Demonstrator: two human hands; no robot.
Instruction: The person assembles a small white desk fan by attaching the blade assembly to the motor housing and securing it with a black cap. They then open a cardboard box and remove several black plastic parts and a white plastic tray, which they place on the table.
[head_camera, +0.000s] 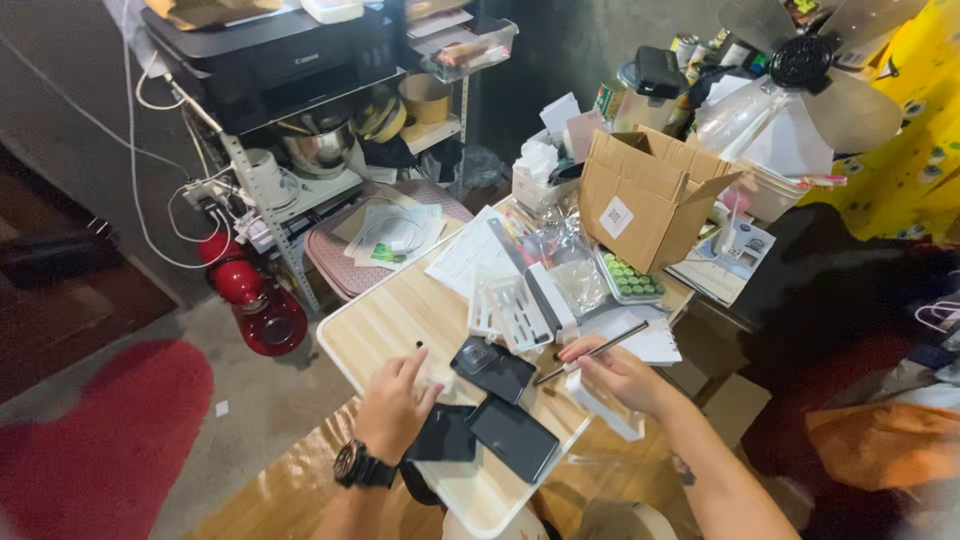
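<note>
Head view: the right hand (615, 372) pinches a thin tool (590, 353), tip near the black case (492, 368) on the table (385, 325). Left hand (395, 405) seems to pinch something small (too blurred to name), beside a phone (513, 436). A slip could scratch the case.

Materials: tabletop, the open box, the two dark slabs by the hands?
Tabletop: looks like light wood-grain laminate, with pale stripes and a smooth white edge. Box: brown corrugated cardboard, matte, flaps folded open. Slabs: glossy black, probably glass or plastic phone parts; they reflect light. Exact material unclear.
</note>
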